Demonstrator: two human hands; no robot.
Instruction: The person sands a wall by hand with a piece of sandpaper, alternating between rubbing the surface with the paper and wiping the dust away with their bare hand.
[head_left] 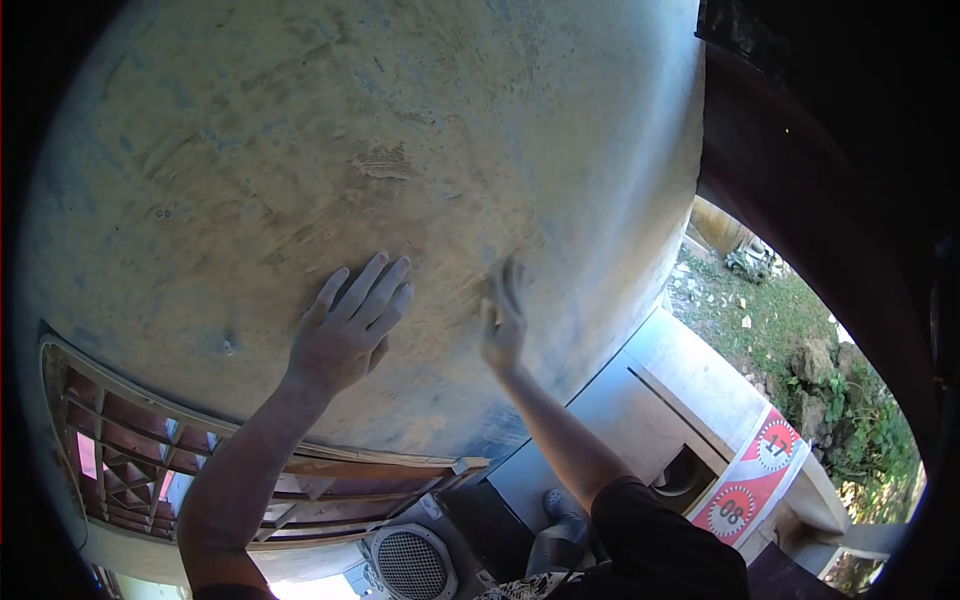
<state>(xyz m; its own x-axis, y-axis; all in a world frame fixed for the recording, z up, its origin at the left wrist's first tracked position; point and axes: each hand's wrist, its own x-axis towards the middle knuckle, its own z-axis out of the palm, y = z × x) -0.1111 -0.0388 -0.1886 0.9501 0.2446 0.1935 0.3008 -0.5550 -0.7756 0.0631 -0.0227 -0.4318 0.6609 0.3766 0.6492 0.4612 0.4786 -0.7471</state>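
A large, worn, yellowish-grey panel (400,200) with scuffs and bluish patches fills most of the head view. Against its lower middle, my left hand (350,325) lies with its fingers stretched out and nothing in it. To the right, my right hand (505,310) is at the same panel, its fingers blurred by motion; whether it holds anything cannot be made out.
A metal grille frame (140,470) runs along the lower left. Below stands a round mesh-covered speaker (412,563). At the lower right is a pale ledge with red number stickers (732,508); rocks and grass (790,310) lie beyond it. A dark curved edge (800,130) borders the right.
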